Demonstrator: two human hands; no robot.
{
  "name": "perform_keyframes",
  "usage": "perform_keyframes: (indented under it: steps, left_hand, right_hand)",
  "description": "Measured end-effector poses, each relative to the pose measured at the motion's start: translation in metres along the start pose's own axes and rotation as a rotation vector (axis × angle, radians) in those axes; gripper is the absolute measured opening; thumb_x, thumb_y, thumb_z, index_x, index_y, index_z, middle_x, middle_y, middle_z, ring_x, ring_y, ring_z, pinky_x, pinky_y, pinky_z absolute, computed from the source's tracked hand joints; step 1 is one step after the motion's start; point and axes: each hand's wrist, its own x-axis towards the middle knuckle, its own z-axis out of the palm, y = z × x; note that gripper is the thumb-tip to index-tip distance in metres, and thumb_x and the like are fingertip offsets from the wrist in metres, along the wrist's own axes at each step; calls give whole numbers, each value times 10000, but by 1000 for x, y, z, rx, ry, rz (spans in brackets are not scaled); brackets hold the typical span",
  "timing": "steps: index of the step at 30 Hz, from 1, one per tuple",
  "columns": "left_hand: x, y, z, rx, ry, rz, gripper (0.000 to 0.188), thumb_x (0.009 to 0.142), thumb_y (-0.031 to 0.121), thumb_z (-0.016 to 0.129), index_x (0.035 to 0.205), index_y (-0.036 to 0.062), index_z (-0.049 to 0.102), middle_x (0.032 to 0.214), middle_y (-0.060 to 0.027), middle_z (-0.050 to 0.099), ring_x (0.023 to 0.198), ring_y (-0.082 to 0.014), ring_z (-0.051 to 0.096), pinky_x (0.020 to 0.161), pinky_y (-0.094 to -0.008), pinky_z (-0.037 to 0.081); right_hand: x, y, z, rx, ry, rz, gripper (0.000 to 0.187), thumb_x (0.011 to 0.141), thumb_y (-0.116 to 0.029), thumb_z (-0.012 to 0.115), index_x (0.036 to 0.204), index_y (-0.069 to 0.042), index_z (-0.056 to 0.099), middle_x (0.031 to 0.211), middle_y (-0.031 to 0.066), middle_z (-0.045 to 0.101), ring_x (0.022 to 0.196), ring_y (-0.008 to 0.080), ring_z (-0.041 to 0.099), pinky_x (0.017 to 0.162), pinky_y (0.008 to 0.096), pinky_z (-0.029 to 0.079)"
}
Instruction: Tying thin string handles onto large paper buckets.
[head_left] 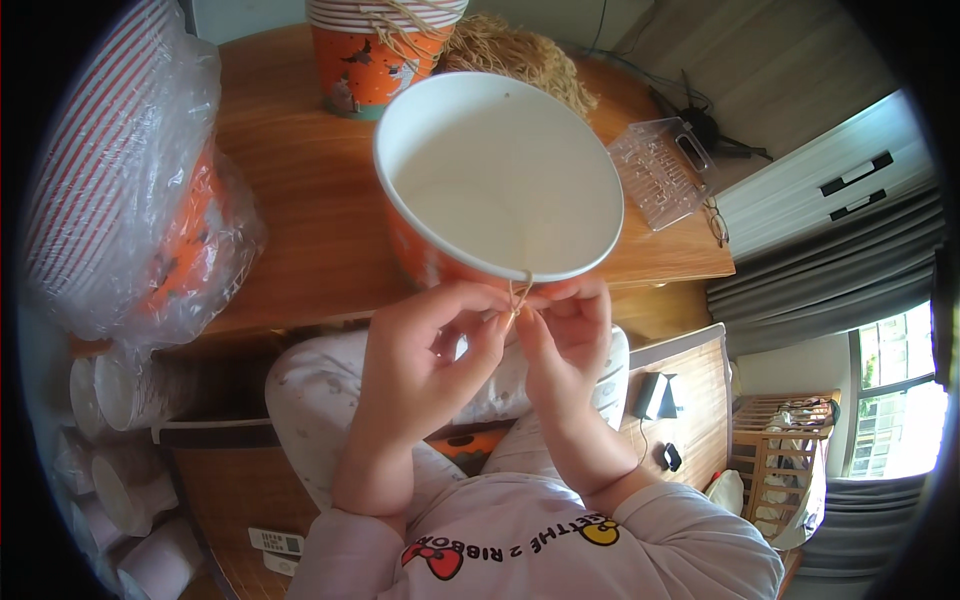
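A large paper bucket (440,140), white inside and orange outside, rests tilted on the wooden table with its mouth toward me. From its near rim hangs a thin tan string (520,288), looped over the edge. My left hand (425,350) pinches the string between thumb and fingers just below the rim. Pressed close beside it, my right hand (565,340) also grips the string, thumb against fingers. Both sets of fingertips meet at what looks like a knot or crossing. A small dark hole shows in the bucket's far wall.
Behind stands a stack of orange buckets (360,70) with strings draped over it, beside a tan string bundle (525,60). A plastic-wrapped bucket stack (120,190) is at left. The table (290,210) also holds a clear plastic case (655,175) and glasses (718,222).
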Motion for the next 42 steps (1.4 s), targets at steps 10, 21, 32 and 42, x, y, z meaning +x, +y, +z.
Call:
perform_keyframes:
  steps: [10,21,32,42]
  left_hand:
    - [2,3,-5,148,-6,70,103,848,33,686,945,5,704,731,-36,685,611,-50,602,518,-187,406]
    - [-3,1,-1,-96,40,9,99,900,76,682,892,-22,687,709,10,651,634,-15,540,550,-170,394]
    - [-9,12,-15,-42,86,41,83,856,60,719,908,-3,733,713,-6,677,565,-5,472,494,-186,340]
    - [-6,10,-16,-60,-78,-87,97,816,94,770,822,12,718,624,56,585,517,19,419,457,-180,283]
  right_hand:
    - [-3,-1,0,3,-32,41,277,857,89,640,1051,-14,472,996,77,625,960,123,617,852,246,474]
    - [-8,-4,-9,-10,-214,-18,293,827,98,662,1018,-22,475,1034,107,633,883,123,634,827,249,496]
    - [-13,-7,-5,-166,-375,59,207,917,-120,653,1067,1,577,988,82,621,920,201,558,846,324,443]
    - [-12,-23,-5,-428,-507,-121,72,833,-49,650,901,-41,631,839,45,626,816,241,544,790,344,389]
